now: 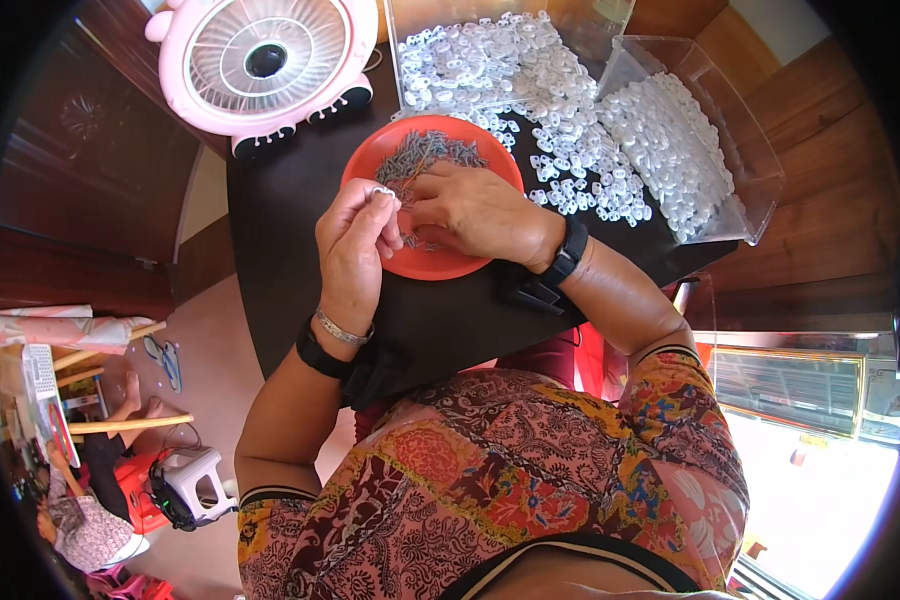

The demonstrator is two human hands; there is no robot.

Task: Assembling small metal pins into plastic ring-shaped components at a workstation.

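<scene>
My left hand (353, 240) is closed in a pinch at the left rim of a red plastic bowl (435, 266). Between its thumb and forefinger sits a small white plastic clip (384, 192). My right hand (485, 212) reaches over the bowl with its fingers curled down, close to the left fingertips; what those fingers hold, if anything, is hidden. Many small grey screw-like pieces (438, 150) fill the far part of the bowl, and a few lie near its bottom beneath my right hand.
Translucent white clips (570, 140) spread over the dark table (290, 240) beyond the bowl. More fill a clear plastic bin (755, 190) at the right. A pink fan (195, 85) stands at the far left. Down on the left, another person (95, 530) sits near a white stool (198, 487).
</scene>
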